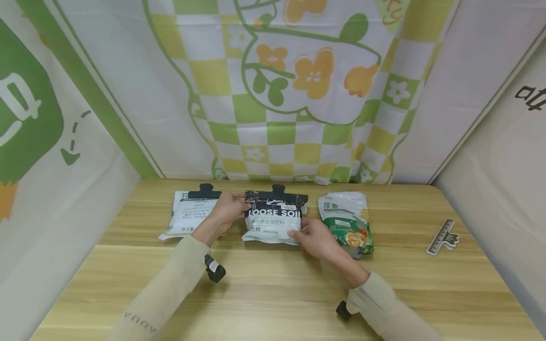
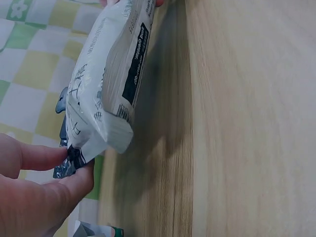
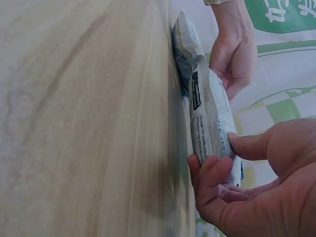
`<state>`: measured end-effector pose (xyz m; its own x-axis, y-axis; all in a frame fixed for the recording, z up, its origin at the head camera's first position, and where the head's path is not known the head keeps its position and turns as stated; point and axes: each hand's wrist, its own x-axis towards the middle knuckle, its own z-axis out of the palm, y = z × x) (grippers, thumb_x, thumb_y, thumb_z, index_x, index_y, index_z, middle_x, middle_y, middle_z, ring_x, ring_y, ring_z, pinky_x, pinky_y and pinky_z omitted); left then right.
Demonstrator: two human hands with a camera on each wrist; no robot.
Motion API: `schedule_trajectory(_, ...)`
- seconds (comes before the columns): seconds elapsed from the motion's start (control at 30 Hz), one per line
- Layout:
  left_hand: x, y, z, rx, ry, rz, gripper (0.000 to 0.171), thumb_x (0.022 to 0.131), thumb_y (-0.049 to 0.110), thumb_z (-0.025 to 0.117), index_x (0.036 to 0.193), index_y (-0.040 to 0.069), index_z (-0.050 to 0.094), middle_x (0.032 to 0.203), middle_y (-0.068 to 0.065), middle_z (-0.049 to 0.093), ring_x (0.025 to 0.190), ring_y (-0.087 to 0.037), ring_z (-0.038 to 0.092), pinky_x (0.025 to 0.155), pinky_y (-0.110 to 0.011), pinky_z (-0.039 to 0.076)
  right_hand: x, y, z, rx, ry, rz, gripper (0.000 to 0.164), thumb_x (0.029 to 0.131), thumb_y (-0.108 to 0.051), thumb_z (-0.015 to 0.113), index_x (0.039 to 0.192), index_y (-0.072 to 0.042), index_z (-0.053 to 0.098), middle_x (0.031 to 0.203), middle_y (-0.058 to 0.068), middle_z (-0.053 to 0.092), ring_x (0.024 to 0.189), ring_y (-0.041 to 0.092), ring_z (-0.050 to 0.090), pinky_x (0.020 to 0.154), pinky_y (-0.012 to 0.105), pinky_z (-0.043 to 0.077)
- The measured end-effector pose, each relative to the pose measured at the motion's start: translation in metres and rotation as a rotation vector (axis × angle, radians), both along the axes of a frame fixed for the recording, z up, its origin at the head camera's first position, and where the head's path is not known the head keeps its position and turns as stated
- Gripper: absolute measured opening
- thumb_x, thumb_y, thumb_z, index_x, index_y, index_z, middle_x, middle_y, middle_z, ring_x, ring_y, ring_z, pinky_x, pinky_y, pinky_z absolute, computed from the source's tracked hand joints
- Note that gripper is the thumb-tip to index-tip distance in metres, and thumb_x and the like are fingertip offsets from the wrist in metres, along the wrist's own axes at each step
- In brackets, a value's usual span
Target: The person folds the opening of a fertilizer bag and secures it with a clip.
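Observation:
A black-and-white "LOOSE SOIL" fertilizer bag (image 1: 273,227), with a black clip (image 1: 278,191) along its top edge, is between my two hands near the back of the table. My left hand (image 1: 227,210) pinches the bag's upper left corner between thumb and fingers, as the left wrist view shows close up. On the other side, my right hand (image 1: 320,240) grips the lower right edge, thumb on the printed front and fingers curled behind. In the right wrist view the bag (image 3: 210,113) is seen edge-on, its barcode side towards the table.
A white bag (image 1: 189,215) with a black clip (image 1: 205,192) lies left of my left hand. To the right lies a white-and-green bag (image 1: 344,220) without a visible clip. A loose clip (image 1: 441,237) rests farther right on the wooden table (image 1: 273,293). Checked cloth (image 1: 277,137) hangs behind.

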<state>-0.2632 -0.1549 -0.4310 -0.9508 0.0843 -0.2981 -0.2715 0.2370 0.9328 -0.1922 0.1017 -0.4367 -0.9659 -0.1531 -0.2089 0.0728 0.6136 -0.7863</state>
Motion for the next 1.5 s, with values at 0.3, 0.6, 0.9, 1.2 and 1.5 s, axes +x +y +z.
schedule_trajectory(0.3, -0.008, 0.002, -0.005, -0.040, -0.042, 0.037, 0.072, 0.101, 0.000, 0.061, 0.163, -0.004, 0.025, 0.169, -0.026, 0.031, 0.148, -0.042, 0.045, 0.126, -0.052, 0.042, -0.011, -0.008, -0.007, 0.029, 0.062, -0.002, 0.034, 0.101, -0.027, 0.071, 0.116, 0.003, 0.068, 0.082, 0.008, 0.068, 0.065, 0.015, 0.055, 0.055, 0.025, 0.044)
schedule_trajectory(0.6, -0.013, 0.002, -0.012, -0.064, -0.039, 0.082, 0.074, 0.099, -0.001, 0.064, 0.162, -0.006, 0.026, 0.165, -0.029, 0.035, 0.152, -0.044, 0.040, 0.129, -0.053, 0.037, -0.019, -0.014, -0.010, 0.034, 0.013, -0.023, 0.037, 0.102, -0.029, 0.069, 0.121, 0.002, 0.066, 0.084, 0.008, 0.067, 0.065, 0.015, 0.053, 0.055, 0.025, 0.043)
schedule_trajectory(0.9, -0.015, 0.003, -0.013, -0.060, -0.027, 0.078, 0.072, 0.099, -0.003, 0.062, 0.160, -0.010, 0.026, 0.162, -0.030, 0.039, 0.150, -0.043, 0.042, 0.129, -0.051, 0.037, -0.022, -0.013, -0.007, 0.033, 0.004, -0.001, 0.034, 0.102, -0.030, 0.069, 0.117, 0.001, 0.066, 0.077, 0.004, 0.060, 0.063, 0.015, 0.050, 0.055, 0.025, 0.039)
schedule_trajectory(1.2, -0.014, 0.003, -0.013, -0.108, -0.055, 0.085, 0.074, 0.099, 0.000, 0.064, 0.162, -0.007, 0.025, 0.168, -0.027, 0.031, 0.156, -0.039, 0.035, 0.130, -0.051, 0.035, -0.021, -0.012, -0.009, 0.036, 0.003, 0.019, 0.029, 0.102, -0.030, 0.069, 0.108, -0.002, 0.064, 0.065, -0.002, 0.051, 0.055, 0.012, 0.043, 0.049, 0.024, 0.033)
schedule_trajectory(1.5, -0.010, 0.004, -0.011, -0.151, -0.038, 0.077, 0.074, 0.100, 0.002, 0.063, 0.163, -0.006, 0.025, 0.171, -0.027, 0.026, 0.159, -0.043, 0.027, 0.133, -0.053, 0.027, -0.020, -0.012, -0.009, 0.040, 0.017, 0.048, 0.029, 0.103, -0.030, 0.068, 0.105, -0.002, 0.062, 0.063, -0.001, 0.054, 0.053, 0.012, 0.044, 0.048, 0.023, 0.033)
